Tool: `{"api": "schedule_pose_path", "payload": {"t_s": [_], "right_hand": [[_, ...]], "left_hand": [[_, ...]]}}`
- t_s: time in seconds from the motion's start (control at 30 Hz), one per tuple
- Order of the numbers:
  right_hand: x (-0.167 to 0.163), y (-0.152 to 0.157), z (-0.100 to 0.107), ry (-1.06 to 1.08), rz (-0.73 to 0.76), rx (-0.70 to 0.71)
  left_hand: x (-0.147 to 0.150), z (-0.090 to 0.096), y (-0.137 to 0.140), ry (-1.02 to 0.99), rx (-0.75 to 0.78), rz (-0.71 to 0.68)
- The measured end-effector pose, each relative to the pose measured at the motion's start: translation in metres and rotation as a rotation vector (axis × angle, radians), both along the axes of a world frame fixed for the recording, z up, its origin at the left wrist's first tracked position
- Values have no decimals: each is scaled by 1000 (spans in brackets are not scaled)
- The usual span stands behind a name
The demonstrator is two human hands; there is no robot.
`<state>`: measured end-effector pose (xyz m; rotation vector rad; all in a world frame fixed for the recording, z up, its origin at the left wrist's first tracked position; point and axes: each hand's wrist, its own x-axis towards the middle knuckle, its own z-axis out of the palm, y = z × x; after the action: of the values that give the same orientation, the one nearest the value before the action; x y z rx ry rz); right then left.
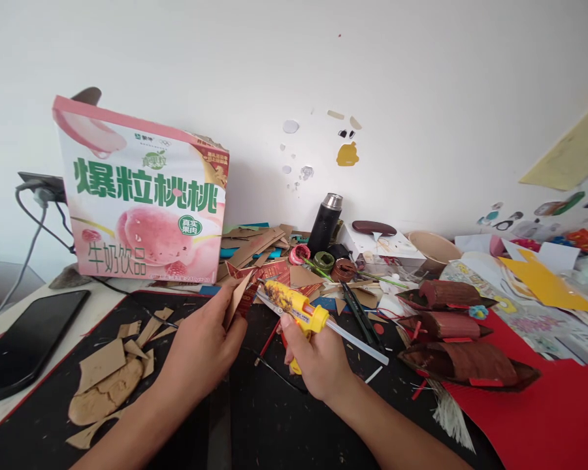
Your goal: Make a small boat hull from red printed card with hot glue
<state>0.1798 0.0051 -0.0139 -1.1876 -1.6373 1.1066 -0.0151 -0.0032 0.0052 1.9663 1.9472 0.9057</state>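
My left hand (pixel 203 329) pinches a folded piece of cardboard (pixel 239 297), plain brown on one side and printed red on the other. In my right hand (pixel 321 359) is a yellow hot glue gun (pixel 294 303), its nozzle pointing left at the cardboard. I cannot tell whether the nozzle touches it. A translucent glue stick (pixel 357 343) sticks out of the gun's back end. Both hands are above a black mat (pixel 284 424). Right of them lie several small brown boat models (pixel 470 362), one with a blue flower beside it.
A large pink and white drink box (pixel 144 196) stands at the back left, a black phone (pixel 32 343) before it. Cardboard scraps (pixel 102 365) lie on the mat's left. Behind my hands are a black thermos (pixel 326 222), paint jars (pixel 323 262) and a cup (pixel 434 251); red paper (pixel 543 411) lies right.
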Motion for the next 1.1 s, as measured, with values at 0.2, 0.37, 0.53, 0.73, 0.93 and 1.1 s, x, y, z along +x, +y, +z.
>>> {"api": "schedule_pose_path", "payload": {"t_s": [0.2, 0.37, 0.53, 0.73, 0.93, 1.1], "right_hand": [[1, 0, -2, 8, -3, 2], [1, 2, -2, 2, -6, 22], [2, 2, -1, -2, -11, 23], [1, 2, -2, 11, -4, 23], [1, 2, -1, 43, -4, 6], [1, 4, -1, 52, -3, 32]], "left_hand": [[-1, -2, 1, 23, 19, 1], [0, 2, -1, 36, 21, 7], [1, 3, -1, 30, 21, 0], [1, 2, -1, 27, 15, 1], [0, 1, 0, 23, 30, 4], [0, -1, 0, 12, 33, -7]]}}
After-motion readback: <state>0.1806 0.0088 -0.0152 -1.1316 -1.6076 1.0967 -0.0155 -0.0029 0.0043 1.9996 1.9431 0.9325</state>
